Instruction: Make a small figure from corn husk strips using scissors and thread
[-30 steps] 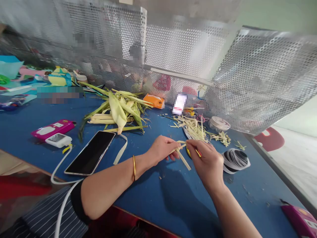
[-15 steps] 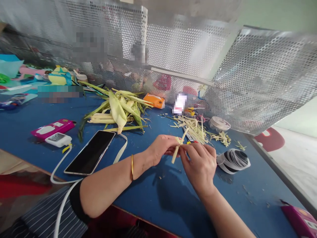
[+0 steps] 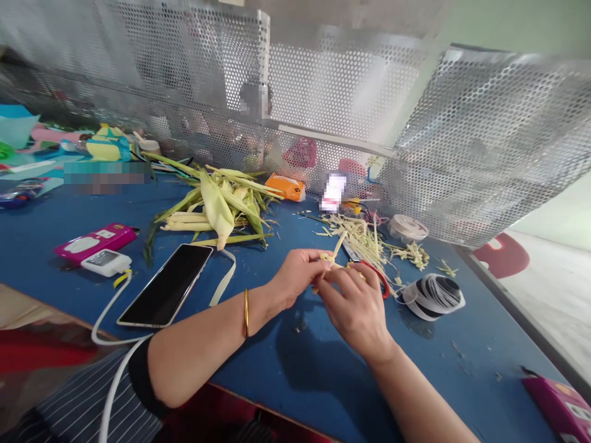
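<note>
Over the blue table (image 3: 258, 363), my left hand (image 3: 300, 277) pinches a knotted or folded pale corn husk strip (image 3: 340, 243), thumb and fingers pressed together. One end of the strip sticks up beyond the fingertips. My right hand (image 3: 355, 307) is closed on the same strip, its fingertips against those of the left; the lower part of the strip is mostly hidden behind its fingers. Just past the right hand lie scissors with a red handle (image 3: 384, 280), partly covered by it. To the right of that hand stands a black-and-white spool of yarn (image 3: 431, 297).
A heap of corn husks (image 3: 217, 209) lies left of centre, near a black-screened phone (image 3: 166, 286) with a white cable. Cut husk strips (image 3: 362, 237), a lit phone (image 3: 333, 192) and an orange packet (image 3: 285, 187) lie ahead. A perforated metal screen (image 3: 341, 86) borders the back.
My right hand has shifted left, closer to my left hand, and its fingers now cover the strip's lower end. More of the scissors' red handle shows. The left hand has barely moved.
</note>
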`<state>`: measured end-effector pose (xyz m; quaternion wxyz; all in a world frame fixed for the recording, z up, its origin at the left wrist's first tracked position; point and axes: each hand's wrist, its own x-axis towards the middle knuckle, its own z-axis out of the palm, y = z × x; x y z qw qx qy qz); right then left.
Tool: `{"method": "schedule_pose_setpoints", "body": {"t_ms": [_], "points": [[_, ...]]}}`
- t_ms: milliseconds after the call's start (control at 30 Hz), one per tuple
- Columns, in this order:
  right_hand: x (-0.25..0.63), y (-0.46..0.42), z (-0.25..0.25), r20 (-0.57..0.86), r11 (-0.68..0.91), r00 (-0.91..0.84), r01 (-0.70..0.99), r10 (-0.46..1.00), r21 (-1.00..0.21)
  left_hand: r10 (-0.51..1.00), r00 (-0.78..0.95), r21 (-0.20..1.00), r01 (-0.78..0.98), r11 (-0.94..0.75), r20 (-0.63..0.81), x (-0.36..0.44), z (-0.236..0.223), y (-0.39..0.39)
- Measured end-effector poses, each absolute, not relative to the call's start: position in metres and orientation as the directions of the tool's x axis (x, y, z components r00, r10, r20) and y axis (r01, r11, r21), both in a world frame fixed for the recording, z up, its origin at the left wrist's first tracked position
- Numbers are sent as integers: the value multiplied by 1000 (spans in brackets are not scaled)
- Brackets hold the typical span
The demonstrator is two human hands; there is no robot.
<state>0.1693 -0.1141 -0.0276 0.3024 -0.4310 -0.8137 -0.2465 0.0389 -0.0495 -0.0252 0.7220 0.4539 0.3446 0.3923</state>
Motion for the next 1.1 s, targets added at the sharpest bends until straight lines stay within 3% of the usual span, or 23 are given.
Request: {"method": "schedule_pose_setpoints", "body": {"t_ms": [100,167,233,300,367,600,700,833,933,1100], "points": [[172,-112,-27,773,421,-87,874,628,-244,876,450,931,-218,294,-171,40,-23,-51],[176,-109,-27,657,321,173,764,733,-559,854,485,934,-180,308,-188,40,-21,-51],[179,-105,-28,442,224,292,560,848,-798,836,514,939,-151,308,-191,39,-18,-50],[182,-102,-30,276,156,296,371,914,-915,826,531,943,-135,304,-191,37,-15,-50],[184,-99,-33,198,130,276,244,941,-961,815,553,950,-123,288,-175,36,-14,-51],[179,-96,-36,67,55,351,43,934,-998,860,498,966,-150,212,-112,41,-21,-51],[172,-101,-35,158,114,395,133,905,-985,912,393,962,-180,205,-121,42,-21,-48],[167,-109,-33,348,204,351,387,869,-899,926,350,949,-220,228,-141,39,-20,-45],[170,-111,-33,498,304,207,581,842,-755,922,354,941,-233,247,-154,38,-21,-45],[179,-109,-27,679,441,-136,845,722,-300,915,372,959,-169,230,-154,40,-23,-46]]}}
